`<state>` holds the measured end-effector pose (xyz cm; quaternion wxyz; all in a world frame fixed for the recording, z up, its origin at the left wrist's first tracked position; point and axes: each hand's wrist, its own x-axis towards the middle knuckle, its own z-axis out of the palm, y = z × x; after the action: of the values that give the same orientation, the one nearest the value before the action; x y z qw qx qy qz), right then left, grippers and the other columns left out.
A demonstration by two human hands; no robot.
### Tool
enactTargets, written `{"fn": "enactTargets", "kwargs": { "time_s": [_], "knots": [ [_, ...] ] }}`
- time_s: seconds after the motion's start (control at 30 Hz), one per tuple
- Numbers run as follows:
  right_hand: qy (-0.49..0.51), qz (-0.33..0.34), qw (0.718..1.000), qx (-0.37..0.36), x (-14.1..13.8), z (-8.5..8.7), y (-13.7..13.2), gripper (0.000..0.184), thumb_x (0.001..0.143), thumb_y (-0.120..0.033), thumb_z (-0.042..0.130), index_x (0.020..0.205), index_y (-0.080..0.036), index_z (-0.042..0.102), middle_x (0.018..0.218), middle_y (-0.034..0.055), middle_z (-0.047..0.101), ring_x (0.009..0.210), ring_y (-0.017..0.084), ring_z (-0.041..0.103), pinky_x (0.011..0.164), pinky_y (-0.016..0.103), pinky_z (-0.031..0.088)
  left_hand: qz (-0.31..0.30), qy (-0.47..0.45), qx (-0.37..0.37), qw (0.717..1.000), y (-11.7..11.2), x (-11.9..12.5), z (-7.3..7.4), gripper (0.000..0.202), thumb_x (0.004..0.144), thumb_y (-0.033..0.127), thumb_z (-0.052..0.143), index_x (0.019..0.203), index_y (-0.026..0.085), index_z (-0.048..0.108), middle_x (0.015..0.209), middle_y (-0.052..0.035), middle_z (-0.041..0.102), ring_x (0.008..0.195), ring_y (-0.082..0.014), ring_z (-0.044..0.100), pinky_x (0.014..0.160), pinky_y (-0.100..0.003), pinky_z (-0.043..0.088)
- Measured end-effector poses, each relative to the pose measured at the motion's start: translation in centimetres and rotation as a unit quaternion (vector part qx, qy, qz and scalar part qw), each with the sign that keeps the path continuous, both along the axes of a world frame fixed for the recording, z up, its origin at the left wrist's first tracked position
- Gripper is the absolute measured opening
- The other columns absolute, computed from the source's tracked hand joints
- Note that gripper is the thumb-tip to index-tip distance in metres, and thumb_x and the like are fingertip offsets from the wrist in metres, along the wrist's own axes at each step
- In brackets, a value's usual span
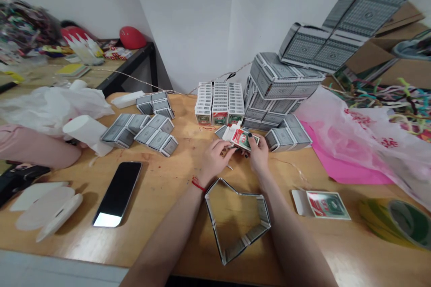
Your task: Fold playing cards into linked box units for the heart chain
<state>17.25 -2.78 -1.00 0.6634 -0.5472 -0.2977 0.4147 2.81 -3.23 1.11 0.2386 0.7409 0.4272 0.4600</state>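
A red, green and white playing card box [243, 138] with its flap raised is held between both hands near the middle of the table. My right hand [260, 154] wraps its right end, the thumb lying on the printed face. My left hand [215, 159], with a red string at the wrist, pinches the box's lower left corner. Between my forearms stands a ring of joined card boxes [235, 242], bent into an angular loop. Three rows of card boxes [219, 103] are lined up just beyond my hands. Another card box [328, 205] lies with its flap out to the right.
Joined grey-patterned boxes [286, 76] are piled high at the back right. More joined boxes [156, 134] sit left of centre, near a phone [117, 193]. Yellow tape [380, 219] is at the right edge; a pink sheet [350, 163] lies under a plastic bag [370, 130].
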Motion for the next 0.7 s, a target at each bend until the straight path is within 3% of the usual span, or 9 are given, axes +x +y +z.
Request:
{"fn": "enactTargets", "kwargs": {
  "time_s": [0.07,0.17,0.27,0.37,0.5,0.7],
  "knots": [
    [0.017,-0.002,1.000,0.002,-0.1,0.0,0.0,0.035,0.069,-0.048,0.058,0.089,-0.022,0.047,0.065,-0.0038,0.054,0.042,0.009,0.047,0.035,0.021,0.038,0.020,-0.112,-0.082,0.990,0.2,0.3,-0.1,0.022,0.075,0.035,0.058,0.087,0.018,0.052,0.084,-0.0030,0.056,0.069,-0.0106,0.056,0.063,-0.025,0.049],
    [0.027,0.011,1.000,0.005,-0.4,0.2,-0.2,0.036,0.069,-0.048,0.059,0.091,-0.022,0.048,0.067,-0.0036,0.054,0.044,0.009,0.047,0.036,0.021,0.038,0.009,-0.289,-0.234,0.928,0.9,0.6,-0.3,0.031,0.075,0.036,0.056,0.098,0.018,0.045,0.090,-0.0041,0.056,0.064,-0.0096,0.057,0.056,-0.025,0.050],
    [0.020,0.028,0.999,0.008,-0.8,0.3,-0.4,0.037,0.069,-0.048,0.058,0.093,-0.022,0.048,0.070,-0.0032,0.054,0.045,0.008,0.046,0.037,0.019,0.036,-0.079,-0.362,-0.383,0.846,1.4,0.6,-0.2,0.033,0.073,0.036,0.056,0.097,0.014,0.050,0.088,-0.0071,0.060,0.065,-0.0123,0.060,0.058,-0.028,0.052],
    [0.014,0.028,0.999,0.015,-0.9,0.2,-0.5,0.037,0.070,-0.048,0.058,0.094,-0.022,0.048,0.072,-0.0032,0.055,0.048,0.008,0.046,0.038,0.019,0.037,-0.128,-0.389,-0.459,0.788,1.5,0.4,-0.1,0.028,0.070,0.033,0.059,0.086,0.010,0.057,0.077,-0.0086,0.063,0.067,-0.0148,0.062,0.063,-0.027,0.052],
    [0.023,0.022,0.999,0.020,-0.8,0.2,-0.4,0.036,0.070,-0.047,0.058,0.095,-0.022,0.048,0.074,-0.0033,0.055,0.047,0.007,0.046,0.037,0.018,0.036,-0.140,-0.420,-0.467,0.766,1.4,0.3,-0.1,0.020,0.063,0.024,0.064,0.076,0.009,0.059,0.071,-0.0065,0.064,0.067,-0.0148,0.062,0.068,-0.029,0.052],
    [0.002,0.025,0.999,0.033,-0.9,0.3,-0.5,0.032,0.073,-0.044,0.056,0.094,-0.022,0.047,0.072,-0.0034,0.053,0.046,0.007,0.045,0.037,0.018,0.036,-0.140,-0.435,-0.458,0.763,1.4,0.5,-0.3,0.013,0.064,0.018,0.059,0.072,0.008,0.061,0.068,-0.0059,0.064,0.065,-0.0142,0.062,0.068,-0.027,0.052]
  ]
}}
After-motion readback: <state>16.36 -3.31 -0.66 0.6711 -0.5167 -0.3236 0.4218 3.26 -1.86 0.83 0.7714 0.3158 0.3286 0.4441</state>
